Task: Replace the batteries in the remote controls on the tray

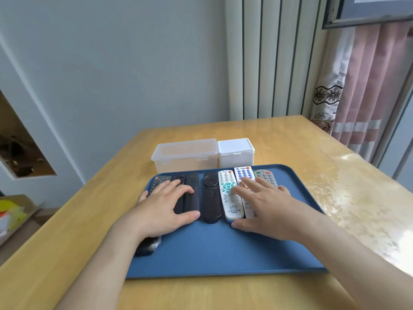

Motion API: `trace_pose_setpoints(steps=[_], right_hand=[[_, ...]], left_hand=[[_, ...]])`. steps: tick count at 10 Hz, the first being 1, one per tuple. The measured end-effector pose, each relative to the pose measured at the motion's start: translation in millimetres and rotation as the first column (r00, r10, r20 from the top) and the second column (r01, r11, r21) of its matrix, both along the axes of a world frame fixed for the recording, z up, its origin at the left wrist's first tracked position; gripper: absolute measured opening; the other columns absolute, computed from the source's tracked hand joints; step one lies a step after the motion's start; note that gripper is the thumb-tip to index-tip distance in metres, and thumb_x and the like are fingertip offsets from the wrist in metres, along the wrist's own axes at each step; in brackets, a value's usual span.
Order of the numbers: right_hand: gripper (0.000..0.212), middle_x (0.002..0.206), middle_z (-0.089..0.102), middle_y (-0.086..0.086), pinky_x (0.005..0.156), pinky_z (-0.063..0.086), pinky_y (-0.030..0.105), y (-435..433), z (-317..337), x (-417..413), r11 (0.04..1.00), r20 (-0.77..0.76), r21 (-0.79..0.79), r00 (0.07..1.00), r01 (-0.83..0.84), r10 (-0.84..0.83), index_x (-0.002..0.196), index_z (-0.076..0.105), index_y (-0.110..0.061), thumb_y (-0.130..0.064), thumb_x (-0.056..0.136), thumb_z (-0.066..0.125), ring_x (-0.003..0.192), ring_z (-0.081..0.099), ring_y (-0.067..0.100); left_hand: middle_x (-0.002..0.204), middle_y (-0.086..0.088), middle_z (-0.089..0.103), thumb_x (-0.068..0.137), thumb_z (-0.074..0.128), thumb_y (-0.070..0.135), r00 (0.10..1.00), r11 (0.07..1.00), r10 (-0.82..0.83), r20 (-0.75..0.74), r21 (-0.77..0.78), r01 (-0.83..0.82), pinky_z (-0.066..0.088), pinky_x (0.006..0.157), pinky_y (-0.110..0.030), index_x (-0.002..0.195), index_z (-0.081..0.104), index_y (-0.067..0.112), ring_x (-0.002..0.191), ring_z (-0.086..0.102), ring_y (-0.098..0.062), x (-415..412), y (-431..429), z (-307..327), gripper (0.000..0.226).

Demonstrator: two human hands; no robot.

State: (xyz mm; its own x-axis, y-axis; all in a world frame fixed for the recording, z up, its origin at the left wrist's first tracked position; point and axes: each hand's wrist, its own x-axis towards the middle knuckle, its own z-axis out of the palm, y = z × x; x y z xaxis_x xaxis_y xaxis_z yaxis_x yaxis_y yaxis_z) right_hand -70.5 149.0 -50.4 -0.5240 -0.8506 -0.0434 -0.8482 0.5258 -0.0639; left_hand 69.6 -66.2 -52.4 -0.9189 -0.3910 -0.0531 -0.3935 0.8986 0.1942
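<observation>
Both hands lie flat on a blue tray [223,253].
The wooden table [290,139] holds the blue tray and two plastic boxes [185,155] behind it. Left hand [165,211] rests on black remotes [192,180], right hand [268,211] on white remotes [229,204]; straight fingers hold nothing.

The tray [223,253] lies on the table [290,135]. A row of remote controls [211,198] lies side by side on the tray's 12 o'clock half. Behind the tray stand two boxes side by side: wide box [185,156] at 11 o'clock, narrow box [235,153] at 1 o'clock. The left hand [163,206] rests on the row's 9 o'clock end, the right hand [266,209] on its 3 o'clock end.
</observation>
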Motion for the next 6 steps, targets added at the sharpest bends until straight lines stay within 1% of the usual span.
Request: trace_pose_setpoints(steps=[1, 2, 3, 4, 5, 6], right_hand=[[0.071, 0.157, 0.017, -0.007, 0.105, 0.035, 0.054, 2, 3, 1, 1.0, 0.021, 0.013, 1.0, 0.002, -0.002, 0.145, 0.025, -0.04, -0.072, 0.085, 0.045, 0.145, 0.012, 0.02], [0.084, 0.157, 0.018, -0.009, 0.106, 0.036, 0.051, 4, 5, 0, 1.0, 0.042, 0.021, 0.999, -0.019, 0.018, 0.149, 0.019, -0.04, -0.08, 0.079, 0.039, 0.145, 0.011, 0.017], [0.085, 0.159, 0.013, -0.009, 0.104, 0.037, 0.05, 5, 0, 4, 0.999, -0.04, 0.006, 0.999, -0.034, 0.034, 0.149, 0.014, -0.04, -0.084, 0.076, 0.021, 0.146, 0.008, 0.017], [0.086, 0.161, 0.008, -0.008, 0.102, 0.037, 0.051, 3, -5, 6, 1.0, -0.086, -0.01, 0.996, -0.029, 0.028, 0.149, 0.009, -0.041, -0.083, 0.074, 0.006, 0.147, 0.008, 0.018], [0.088, 0.162, 0.005, -0.011, 0.103, 0.036, 0.051, 0, -8, 7, 0.999, -0.094, -0.015, 0.995, -0.045, 0.043, 0.15, 0.005, -0.045, -0.085, 0.071, 0.006, 0.148, 0.007, 0.017], [0.094, 0.163, 0.002, -0.013, 0.111, 0.025, 0.054, 6, -1, 2, 0.995, 0.016, -0.099, 1.0, -0.021, 0.023, 0.15, 0.004, -0.049, -0.09, 0.066, 0.012, 0.15, 0.0, 0.014]], left_hand=[[0.161, 0.016, 0.002, 0.087, 0.041, 0.066, 0.993, 0.993, -0.108, -0.04, -0.049, 0.106, 0.004, 0.12, -0.044, 0.144, 0.021, 0.049, 0.147, -0.003, -0.003, -5, 15, -1, 0.063], [0.161, 0.017, -0.008, 0.094, 0.032, 0.063, 0.974, 0.972, -0.223, 0.052, -0.06, 0.226, -0.003, 0.12, -0.044, 0.149, 0.002, 0.049, 0.147, -0.009, -0.003, -15, 39, -5, 0.064], [0.162, 0.011, -0.006, 0.095, 0.032, 0.061, 0.973, 0.966, -0.226, 0.044, -0.115, 0.23, 0.0, 0.12, -0.045, 0.151, -0.001, 0.043, 0.148, -0.004, -0.006, -18, 43, -12, 0.066], [0.162, 0.007, 0.006, 0.095, 0.034, 0.06, 0.98, 0.962, -0.196, -0.019, -0.197, 0.188, 0.006, 0.121, -0.042, 0.151, 0.008, 0.039, 0.149, 0.004, -0.011, -16, 39, -13, 0.065], [0.161, 0.006, 0.011, 0.092, 0.04, 0.062, 0.976, 0.966, -0.209, -0.058, -0.168, 0.197, 0.009, 0.121, -0.036, 0.152, 0.011, 0.036, 0.148, 0.006, -0.012, -17, 39, -15, 0.071], [0.157, 0.01, 0.025, 0.086, 0.057, 0.057, 0.938, 0.978, -0.189, -0.291, 0.027, 0.206, 0.015, 0.119, -0.025, 0.149, 0.027, 0.032, 0.145, 0.018, -0.004, -15, 37, -5, 0.074]])
